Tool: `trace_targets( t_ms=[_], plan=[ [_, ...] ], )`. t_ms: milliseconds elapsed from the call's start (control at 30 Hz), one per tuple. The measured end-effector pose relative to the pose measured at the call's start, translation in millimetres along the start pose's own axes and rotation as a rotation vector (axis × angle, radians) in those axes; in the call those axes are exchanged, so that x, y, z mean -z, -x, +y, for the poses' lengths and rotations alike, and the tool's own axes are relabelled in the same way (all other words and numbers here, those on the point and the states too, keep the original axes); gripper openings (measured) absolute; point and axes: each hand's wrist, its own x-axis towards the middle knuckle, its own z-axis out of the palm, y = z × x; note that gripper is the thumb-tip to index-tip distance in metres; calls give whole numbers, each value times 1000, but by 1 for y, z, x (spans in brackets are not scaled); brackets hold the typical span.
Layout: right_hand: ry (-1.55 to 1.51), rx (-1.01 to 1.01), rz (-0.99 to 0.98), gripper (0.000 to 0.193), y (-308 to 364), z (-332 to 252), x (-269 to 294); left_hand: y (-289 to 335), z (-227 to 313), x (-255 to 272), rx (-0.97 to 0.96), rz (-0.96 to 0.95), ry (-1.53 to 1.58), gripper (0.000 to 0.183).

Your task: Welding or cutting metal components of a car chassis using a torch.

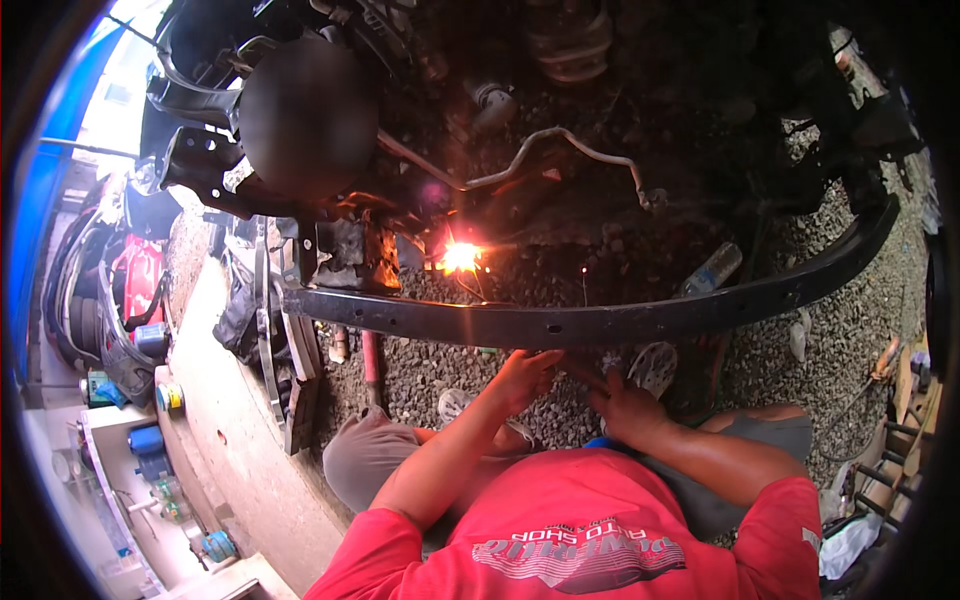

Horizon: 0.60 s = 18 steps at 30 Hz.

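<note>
My left hand is closed just under the black curved metal bar, its fingertips close to the bar's lower edge. What it holds, if anything, is hidden. To its right, my right hand is wrapped round a dark rod-like piece, which runs up toward the left hand; its far end cannot be made out. Beyond the bar, a bright orange-white glow with sparks burns beside a rusty, scorched metal bracket at the bar's left end.
A bent metal pipe crosses the dark vehicle underside. On the gravel lie a plastic bottle behind the bar and a red-handled tool. A concrete ledge runs along the left. A blurred round patch hides the upper left.
</note>
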Motion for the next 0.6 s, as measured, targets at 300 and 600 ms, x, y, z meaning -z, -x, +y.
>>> trace_targets(
  t_ms=[300,600],
  plan=[
    [-15,11,19,30,-1,-4,8,1,3,-4,1,21,-3,6],
    [-28,88,45,33,-2,-14,34,5,8,-15,-11,60,-28,8]
  ],
)
